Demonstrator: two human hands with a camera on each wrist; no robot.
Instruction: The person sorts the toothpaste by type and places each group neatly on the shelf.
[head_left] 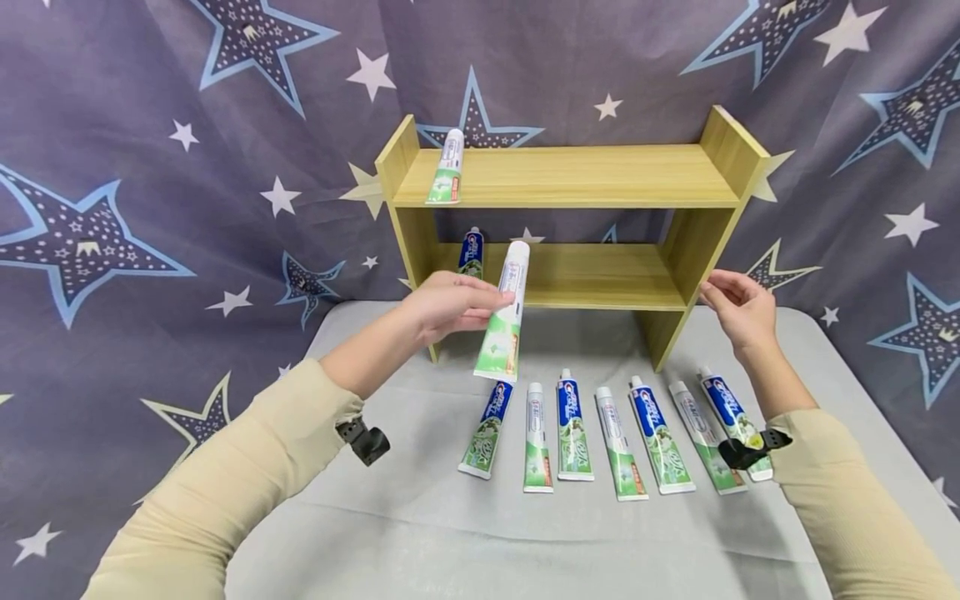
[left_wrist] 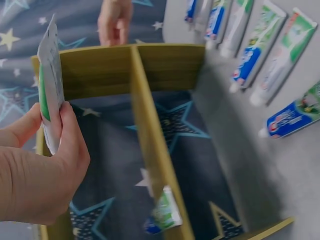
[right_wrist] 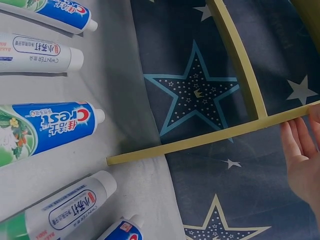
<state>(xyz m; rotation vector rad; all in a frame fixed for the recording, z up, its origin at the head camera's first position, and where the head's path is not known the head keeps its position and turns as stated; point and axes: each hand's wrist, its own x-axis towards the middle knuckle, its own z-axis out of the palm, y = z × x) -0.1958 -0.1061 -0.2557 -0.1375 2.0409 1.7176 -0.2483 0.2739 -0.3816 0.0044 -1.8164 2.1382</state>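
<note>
Head | left hand point(head_left: 459, 305): grip pinching white-green toothpaste tube point(head_left: 504, 321) in front of shelf point(head_left: 592, 177) | right hand point(head_left: 744, 312): grip relaxed, fingertips touching shelf's outer side | seven tubes point(head_left: 574, 429) on counter point(head_left: 375, 521)

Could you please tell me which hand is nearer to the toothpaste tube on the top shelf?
Left. The left hand, holding another tube, is below the top-shelf tube; the right hand is at the opposite, right side of the rack.

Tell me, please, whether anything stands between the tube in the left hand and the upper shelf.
Nothing visible blocks the held tube; the upper shelf holds just one tube, at its left end.
</note>
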